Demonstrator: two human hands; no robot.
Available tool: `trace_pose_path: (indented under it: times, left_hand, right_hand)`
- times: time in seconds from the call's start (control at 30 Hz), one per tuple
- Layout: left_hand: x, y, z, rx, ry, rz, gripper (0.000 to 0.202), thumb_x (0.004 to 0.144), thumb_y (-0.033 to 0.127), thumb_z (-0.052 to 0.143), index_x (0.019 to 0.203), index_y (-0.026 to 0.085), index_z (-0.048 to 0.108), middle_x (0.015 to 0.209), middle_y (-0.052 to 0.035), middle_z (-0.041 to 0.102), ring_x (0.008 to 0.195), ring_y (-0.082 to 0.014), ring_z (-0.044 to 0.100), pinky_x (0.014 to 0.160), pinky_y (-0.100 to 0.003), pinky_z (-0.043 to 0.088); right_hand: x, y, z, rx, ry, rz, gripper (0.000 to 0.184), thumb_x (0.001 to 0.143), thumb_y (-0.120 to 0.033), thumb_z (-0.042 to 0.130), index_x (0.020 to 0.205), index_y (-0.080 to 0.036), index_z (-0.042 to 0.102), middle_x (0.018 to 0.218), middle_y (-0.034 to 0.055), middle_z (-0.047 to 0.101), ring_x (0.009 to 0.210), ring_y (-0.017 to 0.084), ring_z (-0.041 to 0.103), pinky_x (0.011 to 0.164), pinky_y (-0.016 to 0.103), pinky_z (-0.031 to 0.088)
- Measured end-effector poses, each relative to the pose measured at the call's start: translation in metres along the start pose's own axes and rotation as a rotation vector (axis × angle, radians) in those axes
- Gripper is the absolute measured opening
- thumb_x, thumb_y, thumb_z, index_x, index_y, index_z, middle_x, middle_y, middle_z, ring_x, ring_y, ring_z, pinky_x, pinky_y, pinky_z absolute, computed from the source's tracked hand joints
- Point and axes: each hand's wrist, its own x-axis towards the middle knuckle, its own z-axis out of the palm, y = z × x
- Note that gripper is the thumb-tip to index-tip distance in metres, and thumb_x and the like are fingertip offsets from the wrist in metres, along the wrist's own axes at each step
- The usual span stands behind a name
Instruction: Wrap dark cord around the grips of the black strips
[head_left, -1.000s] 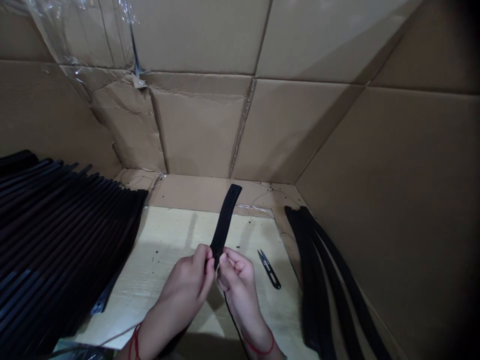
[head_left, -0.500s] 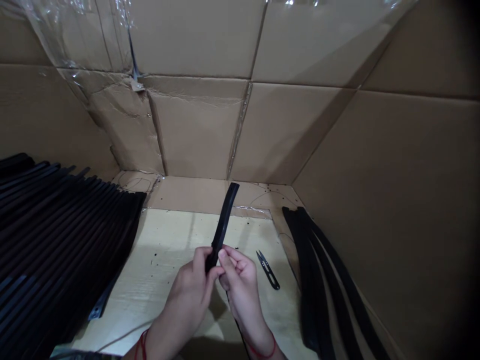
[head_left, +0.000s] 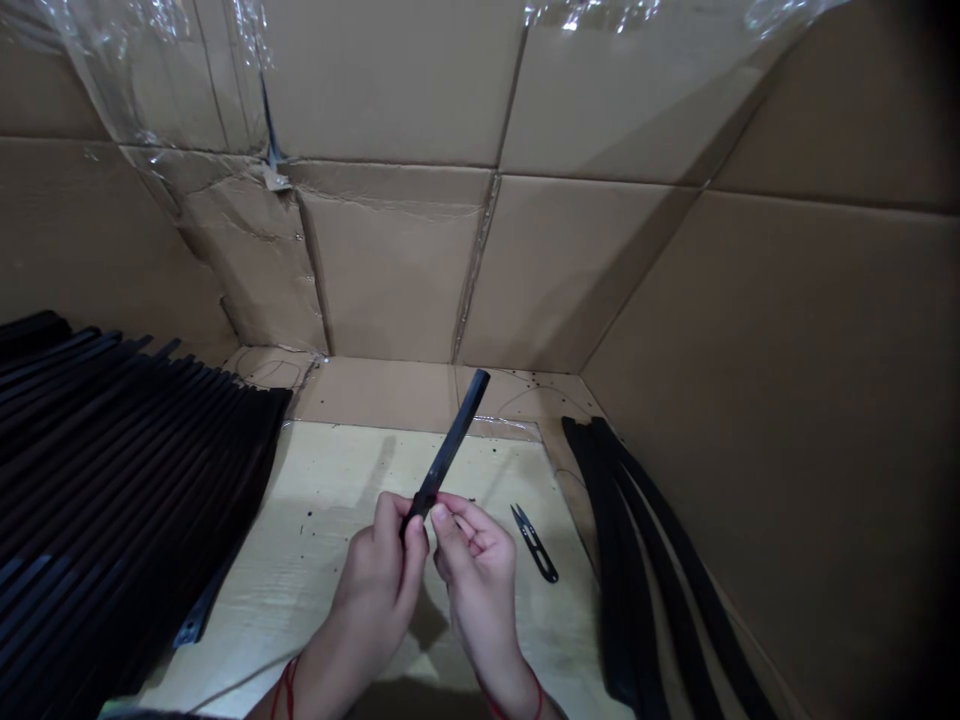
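The left hand [head_left: 375, 575] grips a black strap [head_left: 459, 435] between thumb and fingers, above the middle of the pale board [head_left: 300, 570]. The right hand [head_left: 480, 570], bent inwards, touches the strap's right edge with its fingertips; I cannot tell whether it grips. The strap's free end leans far and to the right. Small scissors [head_left: 535, 545] lie right of the hands, between them and some dark strips [head_left: 630, 560]. Many black straps [head_left: 135, 480] fill the left side, and a cardboard wall [head_left: 390, 260] closes the far side.
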Motion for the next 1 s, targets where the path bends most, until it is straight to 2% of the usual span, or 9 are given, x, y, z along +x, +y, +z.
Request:
trace_pose_path:
  times: [0.2,0.33,0.53,0.67,0.73,0.8,0.87,0.9,1.0]
  left_hand:
    - [0.004,-0.006,-0.002,-0.192,-0.074,-0.061,0.018,0.099,0.036,0.034,0.091,0.022,0.041,0.061,0.0052,0.050,0.050,-0.0114,0.047,0.051,-0.023,0.036]
    - [0.010,-0.002,-0.008,-0.495,-0.142,-0.084,0.021,0.100,0.039,0.037,0.089,0.022,0.039,0.061,0.0066,0.053,0.046,-0.0073,0.046,0.047,-0.018,0.037]
    - [0.021,-0.021,-0.012,-1.043,-0.500,-0.137,0.023,0.099,0.043,0.039,0.097,0.020,0.041,0.057,0.0030,0.063,0.032,-0.0051,0.044,0.033,-0.012,0.029]
    - [0.033,-0.031,-0.007,-1.112,-0.725,-0.190,0.048,0.094,0.056,0.038,0.117,0.014,0.043,0.052,0.0002,0.062,0.026,-0.0080,0.040,0.028,-0.015,0.026]
    - [0.034,-0.024,-0.008,-0.974,-0.690,-0.208,0.050,0.094,0.058,0.037,0.114,0.013,0.047,0.055,0.0004,0.060,0.034,-0.0097,0.047,0.035,-0.018,0.035]
    - [0.031,-0.014,-0.010,-0.762,-0.512,-0.176,0.043,0.094,0.055,0.042,0.106,0.015,0.051,0.063,0.0010,0.058,0.051,-0.0106,0.054,0.048,-0.020,0.042]
    - [0.026,-0.005,-0.011,-0.599,-0.323,-0.128,0.036,0.093,0.052,0.049,0.097,0.017,0.053,0.070,0.0020,0.053,0.062,-0.0100,0.051,0.056,-0.019,0.040]
    - [0.024,-0.002,-0.011,-0.578,-0.281,-0.118,0.035,0.091,0.052,0.052,0.095,0.017,0.053,0.070,0.0032,0.049,0.061,-0.0091,0.046,0.055,-0.019,0.036]
    - [0.022,-0.002,-0.010,-0.736,-0.373,-0.184,0.043,0.086,0.058,0.056,0.094,0.017,0.052,0.062,0.0082,0.034,0.051,-0.0061,0.028,0.047,-0.018,0.024]
  right_hand:
    - [0.002,0.003,0.001,0.011,0.010,-0.057,0.027,0.074,-0.039,0.079,0.074,-0.014,0.068,0.055,-0.0017,0.057,0.045,0.008,0.045,0.039,0.018,0.035]
    - [0.000,0.006,0.003,0.120,-0.038,-0.013,0.027,0.075,-0.038,0.079,0.079,-0.016,0.066,0.049,-0.0043,0.055,0.039,0.008,0.045,0.036,0.018,0.034]
    - [0.002,-0.003,-0.006,0.100,-0.311,0.072,0.040,0.074,-0.043,0.078,0.099,-0.013,0.071,0.051,-0.0001,0.062,0.040,0.012,0.054,0.039,0.021,0.039]
    - [0.008,-0.012,-0.009,0.066,-0.344,-0.003,0.033,0.068,-0.038,0.083,0.089,-0.014,0.075,0.064,0.0038,0.068,0.050,0.016,0.063,0.043,0.022,0.046]
    - [0.009,-0.014,-0.006,0.025,-0.305,-0.031,0.031,0.073,-0.036,0.080,0.094,-0.014,0.075,0.058,0.0018,0.066,0.043,0.014,0.059,0.040,0.023,0.045]
    - [0.009,-0.016,-0.001,-0.016,-0.241,-0.038,0.033,0.076,-0.036,0.078,0.100,-0.014,0.074,0.053,-0.0006,0.063,0.037,0.012,0.053,0.037,0.023,0.044]
    - [0.008,-0.019,0.003,-0.035,-0.172,-0.059,0.035,0.073,-0.038,0.080,0.098,-0.013,0.074,0.055,0.0000,0.063,0.042,0.012,0.053,0.041,0.023,0.046]
    - [0.008,-0.021,0.004,-0.044,-0.155,-0.069,0.036,0.071,-0.038,0.081,0.096,-0.013,0.075,0.056,0.0005,0.064,0.046,0.012,0.054,0.044,0.023,0.047]
    - [0.006,-0.027,0.004,-0.064,-0.191,-0.048,0.037,0.071,-0.038,0.081,0.098,-0.013,0.076,0.051,-0.0026,0.058,0.048,0.011,0.052,0.048,0.023,0.047]
